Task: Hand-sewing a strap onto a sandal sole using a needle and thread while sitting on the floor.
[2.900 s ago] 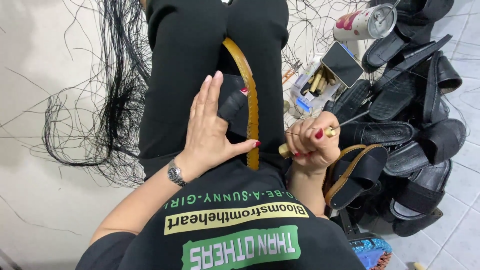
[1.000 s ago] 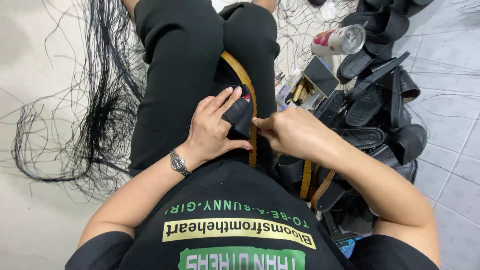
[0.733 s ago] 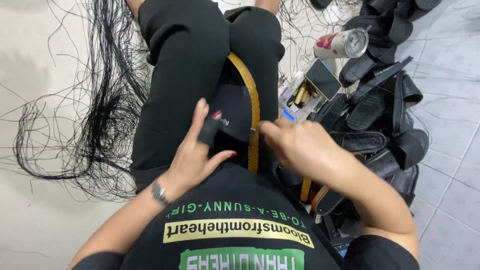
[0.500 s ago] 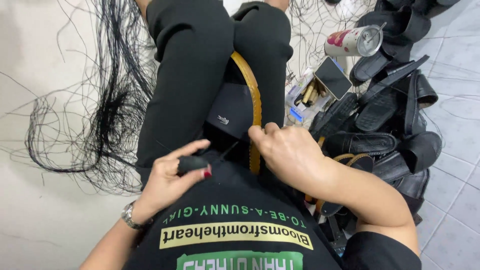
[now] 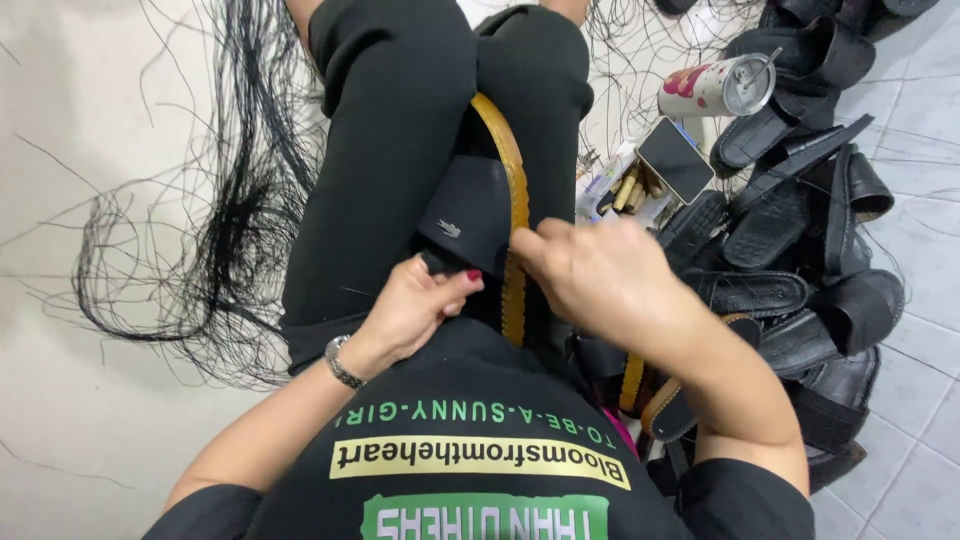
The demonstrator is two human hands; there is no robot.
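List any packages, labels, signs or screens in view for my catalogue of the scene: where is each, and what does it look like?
Phone: on the floor right of the knees, flat, dark blank rectangular screen.
Tumbler: lying on its side above the phone, white with red splashes, metal lid and straw.
Small emblem: pale mark on the black sandal strap on the lap.
Shirt prints: yellow and green bands, bottom centre.

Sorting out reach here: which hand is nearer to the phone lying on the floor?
Right. The right hand is just below and left of the phone; the left hand sits farther off, beyond the sandal on the lap.
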